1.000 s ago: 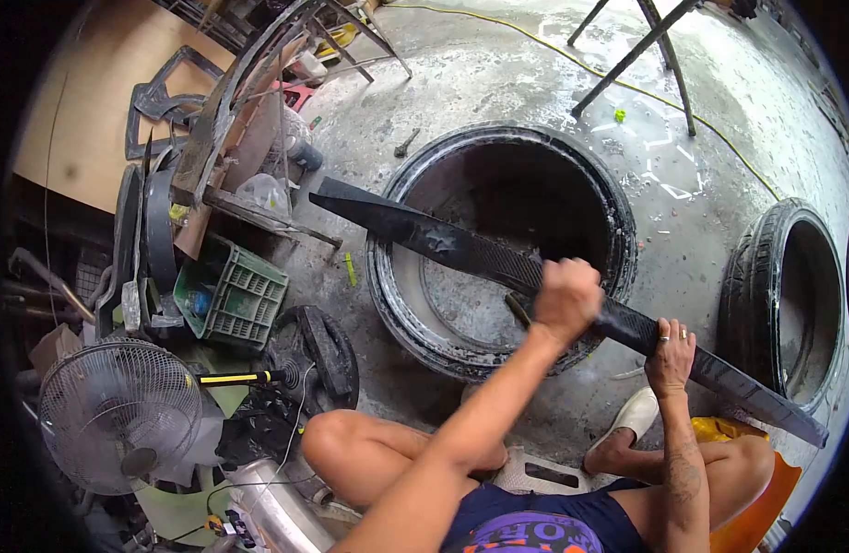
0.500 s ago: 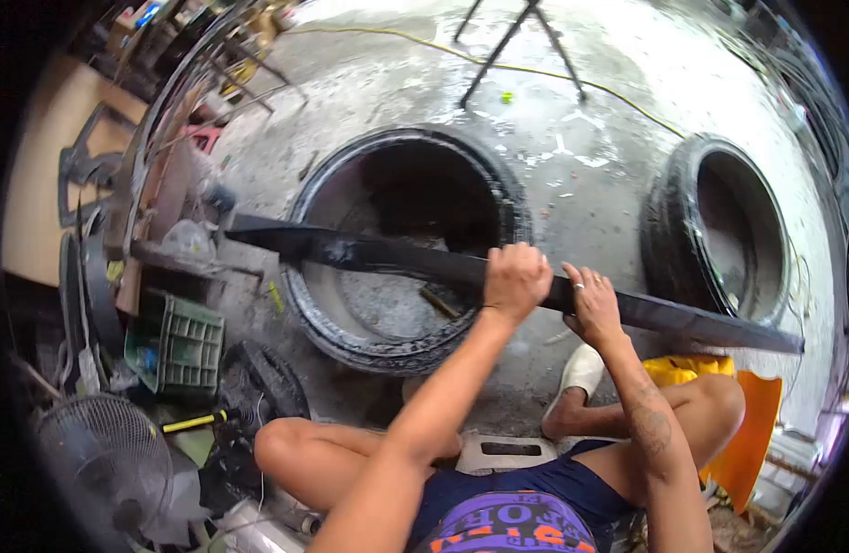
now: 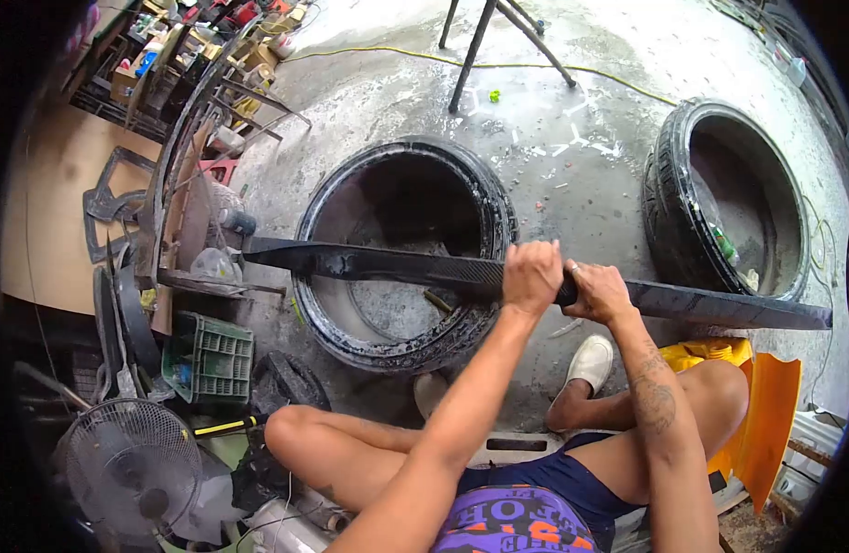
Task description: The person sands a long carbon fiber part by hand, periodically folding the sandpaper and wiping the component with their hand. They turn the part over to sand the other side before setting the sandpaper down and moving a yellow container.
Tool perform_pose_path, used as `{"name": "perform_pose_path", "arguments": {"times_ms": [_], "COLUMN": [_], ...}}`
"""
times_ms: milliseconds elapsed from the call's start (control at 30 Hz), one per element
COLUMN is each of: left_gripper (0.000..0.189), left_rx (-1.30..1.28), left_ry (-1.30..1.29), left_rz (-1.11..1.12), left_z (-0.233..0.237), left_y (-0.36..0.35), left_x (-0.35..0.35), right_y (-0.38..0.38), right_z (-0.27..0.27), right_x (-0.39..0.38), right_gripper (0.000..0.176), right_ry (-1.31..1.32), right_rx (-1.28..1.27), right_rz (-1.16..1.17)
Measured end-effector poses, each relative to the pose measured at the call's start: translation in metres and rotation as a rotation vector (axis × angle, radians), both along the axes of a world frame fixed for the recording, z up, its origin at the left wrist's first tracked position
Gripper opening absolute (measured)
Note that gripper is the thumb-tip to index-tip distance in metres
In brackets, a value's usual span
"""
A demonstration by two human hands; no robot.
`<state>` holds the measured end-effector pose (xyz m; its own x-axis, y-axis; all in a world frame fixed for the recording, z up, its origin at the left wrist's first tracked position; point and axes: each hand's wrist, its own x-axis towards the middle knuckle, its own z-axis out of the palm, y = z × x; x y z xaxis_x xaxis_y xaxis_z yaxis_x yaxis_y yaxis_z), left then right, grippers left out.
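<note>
Far left, fan (image 3: 129, 465) low down, green crate (image 3: 212, 358) just above it on the floor. Long black strip (image 3: 397, 265) runs nearly level across the view, its left end by the clutter and its middle over the open tyre (image 3: 397, 355) lying flat on the concrete. Your left hand (image 3: 532, 276) is a closed fist wrapped round the strip, past the tyre's right rim. Your right hand (image 3: 600, 290) sits just beside it, touching it, fingers curled together over the strip's top edge. White shoe (image 3: 592, 361) below the hands. Strip's right end reaches below the second tyre (image 3: 664, 175), far right.
</note>
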<state>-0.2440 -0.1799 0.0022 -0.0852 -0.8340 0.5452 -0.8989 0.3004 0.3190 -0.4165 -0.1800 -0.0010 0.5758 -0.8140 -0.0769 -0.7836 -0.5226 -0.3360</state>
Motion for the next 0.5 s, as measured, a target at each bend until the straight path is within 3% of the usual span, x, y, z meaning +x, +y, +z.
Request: {"name": "perform_pose_path", "arguments": {"times_ms": [133, 200, 233, 267, 300, 367, 400, 467, 500], "left_gripper": [0.04, 0.042, 0.043, 0.037, 0.028, 0.017, 0.017, 0.016, 0.018], "left_rx": [0.014, 0.069, 0.033, 0.045, 0.068, 0.066, 0.052, 0.089, 0.082], "left_ry": [-0.132, 0.06, -0.084, -0.074, -0.232, -0.036, 0.057, -0.097, -0.256], "left_rz": [0.258, 0.446, 0.404, 0.319, 0.188, -0.019, -0.021, -0.042, 0.101], "left_z": [0.004, 0.004, 0.004, -0.001, 0.001, -0.01, -0.007, -0.004, -0.004], "left_y": [-0.012, -0.011, -0.012, -0.01, -0.005, 0.002, 0.005, 0.002, -0.001], "left_x": [0.107, 0.15, 0.137, 0.11, 0.072, -0.001, -0.016, 0.032, 0.073], "right_y": [0.001, 0.002, 0.004, 0.004, 0.001, 0.004, 0.001, 0.003, 0.004], "right_z": [0.004, 0.005, 0.005, 0.004, 0.004, -0.004, -0.002, -0.001, 0.003], "right_x": [0.002, 0.003, 0.003, 0.004, 0.003, -0.003, -0.001, 0.001, 0.002], "right_gripper": [0.065, 0.066, 0.066, 0.067, 0.067, 0.067, 0.067, 0.07, 0.07], "right_ry": [0.02, 0.022, 0.012, 0.012, 0.015, -0.027, -0.067, -0.057, -0.011], "right_rx": [0.021, 0.026, 0.032, 0.034, 0.029, 0.021, 0.002, 0.004, 0.026], "right_rz": [-0.02, -0.02, -0.018, -0.02, -0.026, -0.019, -0.014, -0.018, -0.027]}}
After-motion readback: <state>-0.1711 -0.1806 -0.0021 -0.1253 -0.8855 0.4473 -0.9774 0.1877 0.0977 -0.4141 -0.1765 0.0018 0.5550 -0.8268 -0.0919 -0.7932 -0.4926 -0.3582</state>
